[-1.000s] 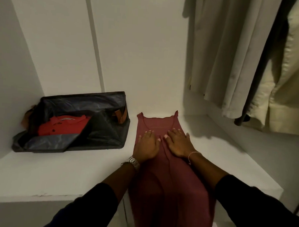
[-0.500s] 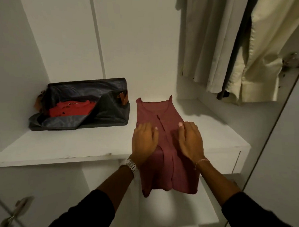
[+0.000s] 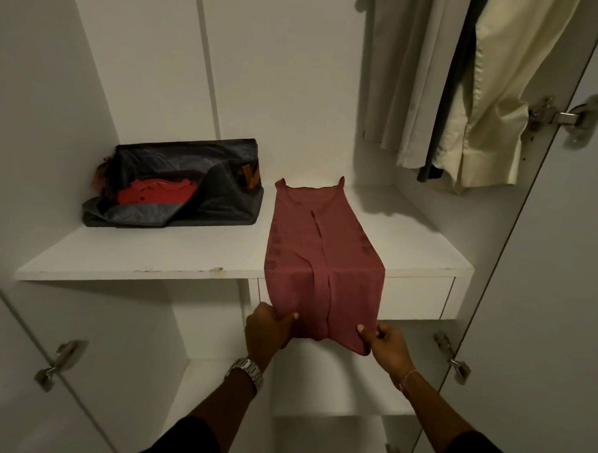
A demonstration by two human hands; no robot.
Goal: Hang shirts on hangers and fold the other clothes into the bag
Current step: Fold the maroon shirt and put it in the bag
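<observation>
We pinch the soft, light maroon tank top (image 3: 324, 248) by its hanging hem corners, left hand (image 3: 269, 331) and right hand (image 3: 386, 345). It looks limp, so we should lift both corners together.

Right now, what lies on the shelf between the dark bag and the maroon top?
Nothing: the head view shows a bare strip of white shelf between the dark bag and the maroon top; they lie apart.

One maroon tank top (image 3: 324, 248), one dark bag (image 3: 196, 191) holding one red shirt (image 3: 155, 194), three hanging garments (image 3: 481, 97), two hands, four door hinges.
</observation>
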